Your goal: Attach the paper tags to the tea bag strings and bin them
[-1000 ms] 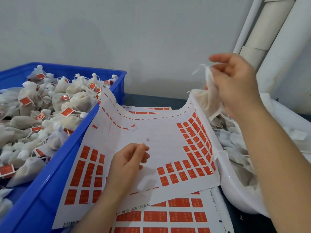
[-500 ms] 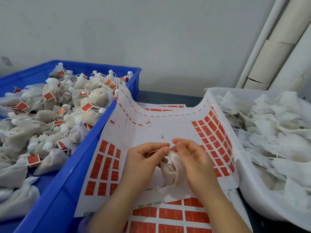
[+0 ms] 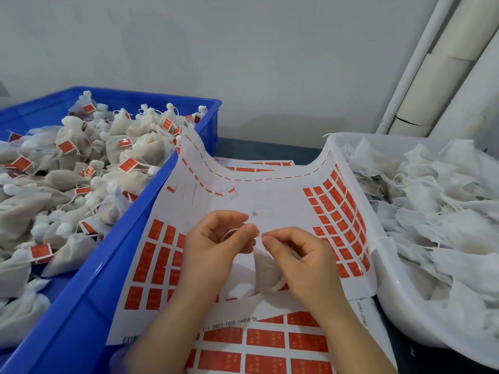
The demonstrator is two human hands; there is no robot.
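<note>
1. Head view: the tag sheet [image 3: 270, 201], white with rows of red tags, lay in the middle, its side edges curling up.
2. Above the sheet's near half, the left hand [image 3: 216, 247] pinched a loop of string [image 3: 229, 234] between thumb and forefinger.
3. Just beside it over the sheet, the right hand [image 3: 302, 260] pinched the string's other end, fingers curled; the tea bag [image 3: 266, 271] hung beneath it, touching the sheet.
4. Left of the sheet stood a blue crate [image 3: 89, 300] heaped with tagged bags [image 3: 81, 171].
5. Right of the sheet sat a white tub [image 3: 391, 292] of untagged bags [image 3: 432, 211].
</note>
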